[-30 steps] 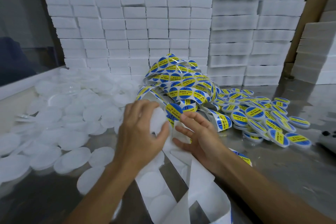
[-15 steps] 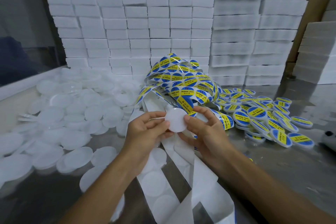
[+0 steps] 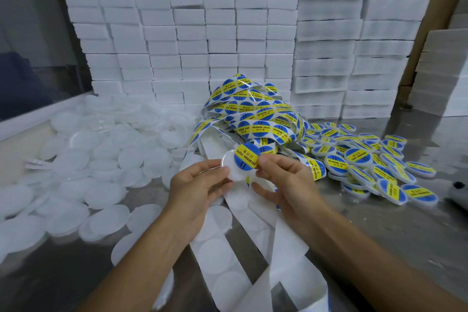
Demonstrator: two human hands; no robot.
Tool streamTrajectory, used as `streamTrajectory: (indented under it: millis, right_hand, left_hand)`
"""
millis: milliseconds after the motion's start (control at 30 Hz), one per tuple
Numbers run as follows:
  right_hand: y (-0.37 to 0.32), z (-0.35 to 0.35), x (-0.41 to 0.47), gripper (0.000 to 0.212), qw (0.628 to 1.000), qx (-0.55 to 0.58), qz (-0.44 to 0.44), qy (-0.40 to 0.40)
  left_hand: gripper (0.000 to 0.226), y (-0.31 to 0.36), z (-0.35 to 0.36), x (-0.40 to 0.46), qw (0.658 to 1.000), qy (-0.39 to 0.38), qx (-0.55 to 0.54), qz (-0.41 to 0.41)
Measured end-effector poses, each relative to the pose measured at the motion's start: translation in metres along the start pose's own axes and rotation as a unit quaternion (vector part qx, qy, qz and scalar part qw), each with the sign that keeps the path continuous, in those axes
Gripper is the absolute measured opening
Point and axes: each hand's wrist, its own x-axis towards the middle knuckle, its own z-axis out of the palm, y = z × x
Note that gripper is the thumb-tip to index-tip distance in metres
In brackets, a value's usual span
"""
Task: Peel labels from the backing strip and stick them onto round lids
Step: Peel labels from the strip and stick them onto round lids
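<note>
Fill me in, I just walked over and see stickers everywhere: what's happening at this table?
A person is labelling round lids. The left hand holds a plain white lid while the right hand lays a blue and yellow soldering paste label onto it, only partly on so far. The tangled label strip lies behind, unlabelled lids are piled to the left, and labelled lids to the right.

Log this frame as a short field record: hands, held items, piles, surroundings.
left hand: holds a blank lid by its edge
right hand: pinches a blue and yellow label, lying partly over the lid
label strip: heaped behind the hands
empty backing: trails toward the camera
unlabelled lids: pile on the left
labelled lids: pile on the right
white boxes: stacked behind
</note>
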Motion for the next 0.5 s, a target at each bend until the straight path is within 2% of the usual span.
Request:
streamTrajectory:
  millis: [200,500]
  right_hand:
    - [0.0020,0.0030,-0.0034,0.006,0.999,-0.044,0.012,0.002]
    - [0.0020,0.0034,-0.0040,0.006,0.998,-0.065,0.016,-0.002]
  left_hand:
    - [0.020,0.0009,0.0011,-0.0013,1.000,-0.024,0.004,0.005]
    - [0.015,0.0015,0.0022,-0.0031,1.000,-0.006,0.007,0.023]
